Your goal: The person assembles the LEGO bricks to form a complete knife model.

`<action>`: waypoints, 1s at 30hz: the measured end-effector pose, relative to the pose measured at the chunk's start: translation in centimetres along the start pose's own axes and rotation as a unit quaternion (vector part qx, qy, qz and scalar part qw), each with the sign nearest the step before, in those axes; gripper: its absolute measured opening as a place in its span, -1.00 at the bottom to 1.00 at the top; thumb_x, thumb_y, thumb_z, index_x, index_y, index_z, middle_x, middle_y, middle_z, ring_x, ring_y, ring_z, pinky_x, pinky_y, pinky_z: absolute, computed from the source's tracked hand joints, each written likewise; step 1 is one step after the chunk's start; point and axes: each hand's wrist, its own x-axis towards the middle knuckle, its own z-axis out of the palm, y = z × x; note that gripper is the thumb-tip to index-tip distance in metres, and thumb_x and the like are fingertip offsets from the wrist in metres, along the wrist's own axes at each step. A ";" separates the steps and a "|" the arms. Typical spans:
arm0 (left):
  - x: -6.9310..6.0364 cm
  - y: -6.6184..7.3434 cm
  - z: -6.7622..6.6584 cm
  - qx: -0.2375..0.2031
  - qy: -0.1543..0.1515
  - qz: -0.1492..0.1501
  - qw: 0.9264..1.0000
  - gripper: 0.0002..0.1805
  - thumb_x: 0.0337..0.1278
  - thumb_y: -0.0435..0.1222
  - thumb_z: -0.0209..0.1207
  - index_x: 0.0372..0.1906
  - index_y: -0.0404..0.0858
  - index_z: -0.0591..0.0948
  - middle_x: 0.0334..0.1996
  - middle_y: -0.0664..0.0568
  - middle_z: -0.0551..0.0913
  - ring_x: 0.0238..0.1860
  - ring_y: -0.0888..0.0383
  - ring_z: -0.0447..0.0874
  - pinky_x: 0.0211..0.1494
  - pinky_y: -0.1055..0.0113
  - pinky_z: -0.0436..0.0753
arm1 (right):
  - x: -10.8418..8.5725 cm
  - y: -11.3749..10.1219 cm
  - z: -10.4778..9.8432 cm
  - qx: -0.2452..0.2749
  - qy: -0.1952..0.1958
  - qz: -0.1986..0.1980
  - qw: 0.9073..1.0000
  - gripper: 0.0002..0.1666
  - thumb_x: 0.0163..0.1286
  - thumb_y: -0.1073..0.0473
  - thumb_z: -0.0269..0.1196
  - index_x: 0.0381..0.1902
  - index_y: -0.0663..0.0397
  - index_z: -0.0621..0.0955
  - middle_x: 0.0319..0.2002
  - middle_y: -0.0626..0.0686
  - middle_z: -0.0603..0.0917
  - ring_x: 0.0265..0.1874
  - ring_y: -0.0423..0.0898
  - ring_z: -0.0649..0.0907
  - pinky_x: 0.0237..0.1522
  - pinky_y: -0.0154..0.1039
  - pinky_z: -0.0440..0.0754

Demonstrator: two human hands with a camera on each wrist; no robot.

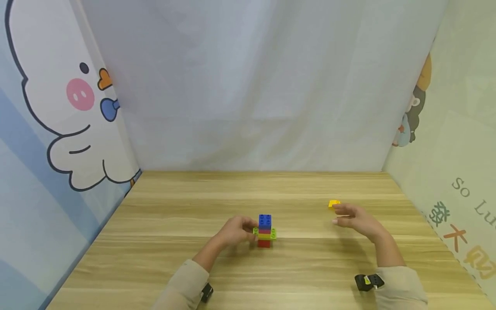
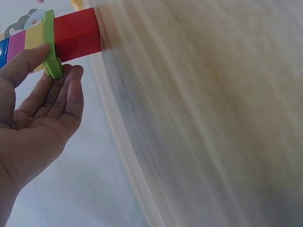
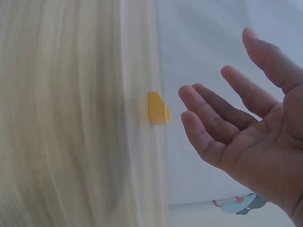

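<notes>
A stack of bricks stands upright on the table, its blue brick (image 1: 265,221) on top, then pink, yellow and a red brick (image 1: 264,243) at the bottom. A lime green piece (image 1: 273,234) sticks out on both sides. My left hand (image 1: 234,232) pinches the green piece's left end, thumb on one side and fingers on the other, as the left wrist view shows the green piece (image 2: 49,40) between them. My right hand (image 1: 358,221), fingers spread and holding nothing, hovers close to a small yellow sloped brick (image 3: 157,109) on the table.
The wooden table (image 1: 193,189) ends at a pale hanging curtain (image 1: 248,86). Printed cloth walls stand on both sides, a white cartoon bird (image 1: 46,64) on the left one. Black straps with small devices are on both wrists.
</notes>
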 end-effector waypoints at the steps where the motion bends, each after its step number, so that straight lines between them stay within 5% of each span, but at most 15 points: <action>1: 0.0 0.0 -0.1 0.001 0.001 0.000 1.000 -0.60 -0.12 -0.44 0.33 -0.07 -0.42 0.59 -0.23 -0.03 0.62 -0.19 0.06 0.57 -0.06 0.20 0.55 | 0.1 0.1 -0.1 0.003 0.006 -0.001 1.000 -0.28 0.30 0.08 0.23 0.25 0.43 0.29 0.15 0.47 0.35 0.07 0.32 0.43 0.00 0.16 0.44; 12: -0.1 -0.2 -0.2 0.007 0.004 0.011 1.000 -0.61 -0.14 -0.44 0.34 -0.09 -0.43 0.60 -0.24 -0.04 0.64 -0.21 0.06 0.58 -0.09 0.22 0.57 | 0.5 1.8 -0.3 0.075 0.075 0.031 0.994 -0.32 0.33 0.09 0.21 0.26 0.41 0.30 0.14 0.42 0.39 0.04 0.24 0.48 0.02 0.08 0.47; 18: 0.3 -0.3 -0.1 0.011 0.002 0.031 0.999 -0.62 -0.16 -0.44 0.35 -0.11 -0.44 0.61 -0.25 -0.06 0.64 -0.23 0.07 0.59 -0.11 0.24 0.57 | 0.8 3.0 -0.8 0.072 0.109 0.056 0.990 -0.29 0.33 0.03 0.20 0.25 0.41 0.31 0.11 0.39 0.44 -0.02 0.10 0.53 -0.02 0.00 0.51; 30: 0.3 0.0 -0.2 0.012 -0.003 0.024 1.000 -0.63 -0.20 -0.46 0.35 -0.14 -0.45 0.61 -0.29 -0.05 0.64 -0.25 0.08 0.60 -0.10 0.26 0.57 | 1.5 3.8 -1.1 0.101 0.131 0.089 0.982 -0.25 0.36 0.03 0.17 0.31 0.41 0.22 0.18 0.41 0.34 -0.13 -0.23 0.51 0.00 -0.11 0.50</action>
